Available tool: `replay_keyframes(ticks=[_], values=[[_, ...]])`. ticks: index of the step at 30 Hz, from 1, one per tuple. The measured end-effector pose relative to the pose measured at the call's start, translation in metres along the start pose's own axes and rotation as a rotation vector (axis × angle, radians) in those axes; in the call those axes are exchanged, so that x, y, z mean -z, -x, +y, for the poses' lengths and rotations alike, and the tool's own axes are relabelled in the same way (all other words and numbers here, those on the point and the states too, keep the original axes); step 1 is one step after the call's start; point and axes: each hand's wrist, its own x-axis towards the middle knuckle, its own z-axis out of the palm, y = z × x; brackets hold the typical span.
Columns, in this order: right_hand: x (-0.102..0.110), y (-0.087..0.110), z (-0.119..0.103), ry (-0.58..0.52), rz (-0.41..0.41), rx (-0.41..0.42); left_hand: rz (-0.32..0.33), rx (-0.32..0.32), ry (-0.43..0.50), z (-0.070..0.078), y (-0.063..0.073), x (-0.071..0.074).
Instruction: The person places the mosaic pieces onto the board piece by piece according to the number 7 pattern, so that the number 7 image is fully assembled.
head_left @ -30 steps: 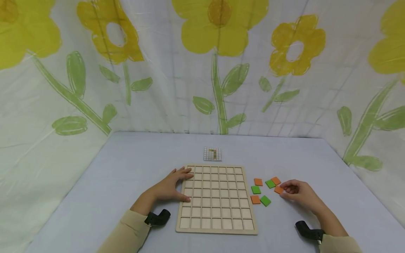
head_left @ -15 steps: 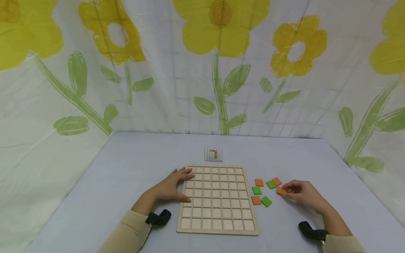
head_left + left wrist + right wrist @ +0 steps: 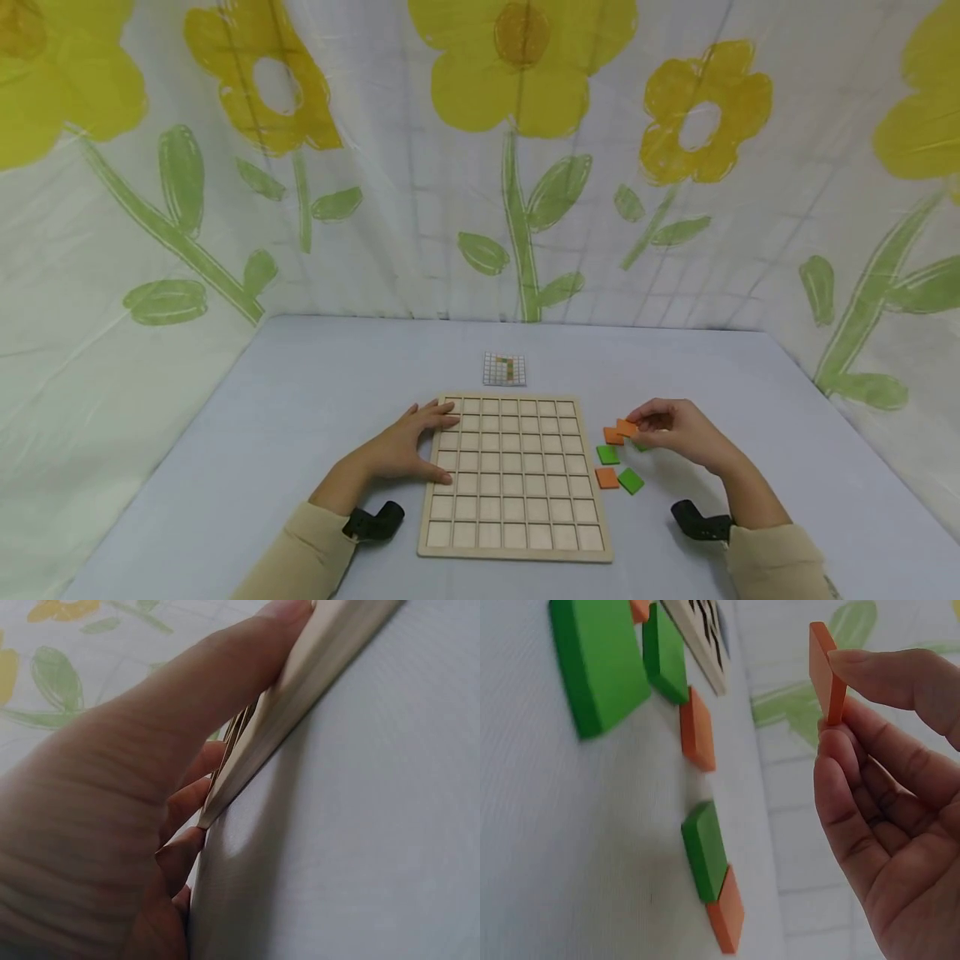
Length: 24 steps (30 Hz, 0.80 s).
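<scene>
My right hand (image 3: 684, 432) pinches an orange square tile (image 3: 827, 673) between thumb and fingertips, lifted above the table. Under and around it lie several loose orange and green tiles, among them a green tile (image 3: 631, 481) and an orange tile (image 3: 607, 477); the right wrist view shows another green tile (image 3: 705, 851) touching an orange tile (image 3: 727, 913). My left hand (image 3: 405, 446) rests on the left edge of a wooden grid board (image 3: 517, 557), thumb and fingers spread over its rim. The board's square cells hold no tiles.
Behind the board lies a small pattern card (image 3: 505, 369) printed with a grid and a few coloured squares. A white table (image 3: 337, 358) carries everything, and a flower-printed curtain (image 3: 420, 250) hangs at its far edge.
My right hand has picked up the orange tile from the right of the group and carried it left and up off the table. The left hand and the board have stayed still.
</scene>
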Motion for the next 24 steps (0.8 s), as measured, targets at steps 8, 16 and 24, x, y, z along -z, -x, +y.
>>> replay_keyframes(ticks=[8, 16, 24], values=[[-0.025, -0.034, -0.028, -0.002, -0.080, 0.144, 0.011, -0.002, 0.000, 0.003, 0.000, 0.000], [-0.051, -0.061, -0.055, -0.054, -0.158, 0.222, -0.002, -0.004, 0.015, 0.004, -0.001, 0.001], [-0.079, -0.085, -0.069, -0.138, -0.207, 0.183, -0.001, -0.001, 0.009, 0.001, -0.001, 0.001]])
